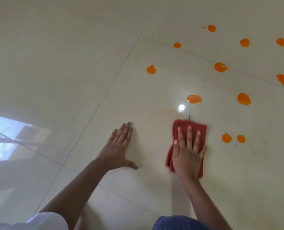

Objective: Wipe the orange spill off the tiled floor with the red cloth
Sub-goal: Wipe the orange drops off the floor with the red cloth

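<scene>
Inspection of a glossy cream tiled floor (88, 63). The left hand (121, 146) lies flat on bare tile with its fingers straight and spread, holding nothing and apparently bracing the person. The right hand (187, 151) is apart from it, pressed palm-down with straight fingers on a folded dark red cloth (184, 130) that sits directly on the floor.

The orange spill (194, 99) is scattered as many separate wet blobs, mostly beyond and to the right of the cloth. The nearest blob is just ahead of it, and a pair of blobs (226, 137) sits close to its right side. One splash (220, 67) straddles a grout line. A faint yellowish film (162, 112) shows on the tile ahead of the cloth.

Risks, as judged:
- Smearing rather than lifting, because one small cloth has to take up many blobs and may saturate.
- Staining where liquid sits in the grout.
- Missed drops at the right edge of view, where the spill runs out of sight.
- The bracing hand sliding on the wet, polished tile.

Containers — none in view, so there is nowhere visible to rinse or wring the cloth.
</scene>
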